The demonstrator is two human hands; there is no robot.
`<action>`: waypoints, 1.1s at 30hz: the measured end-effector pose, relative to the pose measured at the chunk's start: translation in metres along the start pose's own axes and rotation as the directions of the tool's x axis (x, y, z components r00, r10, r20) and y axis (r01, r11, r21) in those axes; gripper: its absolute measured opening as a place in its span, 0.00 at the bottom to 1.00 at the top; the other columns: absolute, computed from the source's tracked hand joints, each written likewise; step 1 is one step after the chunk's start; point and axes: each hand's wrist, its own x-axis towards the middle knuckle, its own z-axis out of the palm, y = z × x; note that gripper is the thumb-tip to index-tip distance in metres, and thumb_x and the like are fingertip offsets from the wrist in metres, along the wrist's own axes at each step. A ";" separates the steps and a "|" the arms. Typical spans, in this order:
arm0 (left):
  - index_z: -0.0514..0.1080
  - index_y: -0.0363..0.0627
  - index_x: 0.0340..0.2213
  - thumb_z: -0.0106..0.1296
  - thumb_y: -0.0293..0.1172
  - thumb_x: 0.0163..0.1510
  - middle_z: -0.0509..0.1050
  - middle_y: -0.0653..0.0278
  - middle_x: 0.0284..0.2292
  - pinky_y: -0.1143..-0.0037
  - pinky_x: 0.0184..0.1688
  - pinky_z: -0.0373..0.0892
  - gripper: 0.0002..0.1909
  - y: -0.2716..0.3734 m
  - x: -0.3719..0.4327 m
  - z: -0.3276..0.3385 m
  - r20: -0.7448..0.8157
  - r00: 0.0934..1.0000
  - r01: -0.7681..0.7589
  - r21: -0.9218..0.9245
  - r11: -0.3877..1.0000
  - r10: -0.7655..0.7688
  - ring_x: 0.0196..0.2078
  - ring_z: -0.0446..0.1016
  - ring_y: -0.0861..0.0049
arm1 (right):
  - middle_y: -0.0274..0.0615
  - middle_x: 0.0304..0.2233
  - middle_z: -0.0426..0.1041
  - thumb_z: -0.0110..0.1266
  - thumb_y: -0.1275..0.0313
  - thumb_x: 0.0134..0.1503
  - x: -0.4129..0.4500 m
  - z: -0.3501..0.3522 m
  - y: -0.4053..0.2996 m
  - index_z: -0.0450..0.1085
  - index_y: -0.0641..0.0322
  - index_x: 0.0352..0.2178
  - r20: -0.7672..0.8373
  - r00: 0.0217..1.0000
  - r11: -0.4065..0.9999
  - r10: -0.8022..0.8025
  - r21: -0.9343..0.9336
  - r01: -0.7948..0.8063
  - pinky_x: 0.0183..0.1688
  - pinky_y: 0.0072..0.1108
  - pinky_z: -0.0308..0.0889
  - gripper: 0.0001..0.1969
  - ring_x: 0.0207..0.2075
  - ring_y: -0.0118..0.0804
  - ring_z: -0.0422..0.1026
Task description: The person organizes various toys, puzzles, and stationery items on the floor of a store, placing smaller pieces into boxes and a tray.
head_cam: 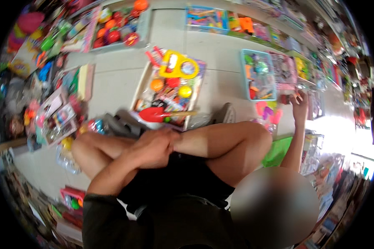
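My left hand (155, 145) lies over my crossed shins with its fingers curled in, and no object shows in it. Stretched out to the right, my right hand (300, 102) has bent fingers beside a small dark reddish thing (285, 99); blur hides whether they touch. Left of that hand stands a light-blue plastic basket (243, 76) of small toys. Before my legs is a shallow box (140, 85) holding a yellow plastic toy (166, 73), an orange ball (157, 85), a yellow ball (184, 91) and a red toy shovel (152, 115) with a wooden-looking handle.
A bin (145, 29) of colourful balls stands at the back left. At the back is a blue basket (207, 29) of sticks. Piled toys and packages crowd the left side. Pink and purple pieces (268, 112) and a green sheet (277, 151) lie near my right knee.
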 end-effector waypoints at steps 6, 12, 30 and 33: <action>0.73 0.44 0.39 0.50 0.21 0.49 0.74 0.56 0.39 0.64 0.49 0.70 0.13 -0.067 -0.005 -0.062 0.008 0.973 0.215 0.327 0.920 -0.230 0.48 0.72 0.57 | 0.46 0.46 0.76 0.57 0.74 0.56 -0.130 0.082 -0.285 0.66 0.58 0.54 0.585 0.751 0.941 -0.307 0.305 0.146 0.47 0.30 0.71 0.22 0.44 0.41 0.77; 0.70 0.43 0.45 0.62 0.26 0.45 0.73 0.55 0.46 0.64 0.51 0.70 0.23 -0.113 0.005 -0.047 -0.061 0.977 0.215 0.310 0.926 -0.206 0.51 0.71 0.57 | 0.50 0.37 0.74 0.57 0.68 0.54 -0.212 0.234 -0.301 0.69 0.58 0.45 0.680 0.452 0.720 -0.578 0.162 0.675 0.46 0.38 0.69 0.17 0.41 0.53 0.75; 0.64 0.47 0.53 0.60 0.32 0.52 0.69 0.58 0.50 0.64 0.53 0.69 0.28 -0.111 0.068 -0.036 -0.509 0.860 0.147 0.198 0.969 -0.027 0.55 0.67 0.58 | 0.53 0.40 0.72 0.51 0.83 0.52 -0.147 0.201 -0.299 0.70 0.64 0.47 0.243 0.896 0.919 -0.371 0.232 0.318 0.43 0.37 0.69 0.19 0.41 0.56 0.73; 0.65 0.47 0.51 0.60 0.33 0.52 0.69 0.56 0.49 0.64 0.53 0.69 0.26 -0.111 0.079 -0.034 -0.497 0.853 0.238 0.092 0.967 -0.163 0.54 0.68 0.58 | 0.54 0.39 0.71 0.51 0.83 0.51 -0.145 0.198 -0.294 0.70 0.64 0.47 0.221 0.905 0.924 -0.363 0.211 0.319 0.43 0.37 0.69 0.19 0.40 0.56 0.73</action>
